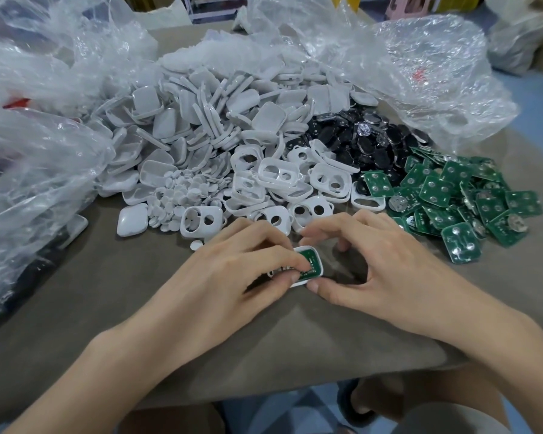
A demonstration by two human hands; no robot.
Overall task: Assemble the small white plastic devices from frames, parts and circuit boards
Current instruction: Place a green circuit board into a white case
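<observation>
A small white frame with a green circuit board seated in it lies on the brown table between my hands. My left hand pinches it, fingertips pressing on the board. My right hand holds the frame's right edge with thumb below and fingers curled above. Behind them lie white two-hole frames, white round discs, white covers, black parts and green boards in heaps.
Crumpled clear plastic bags bulge along the left and across the back right. One closed white shell sits left of the discs. The table's front edge runs under my forearms.
</observation>
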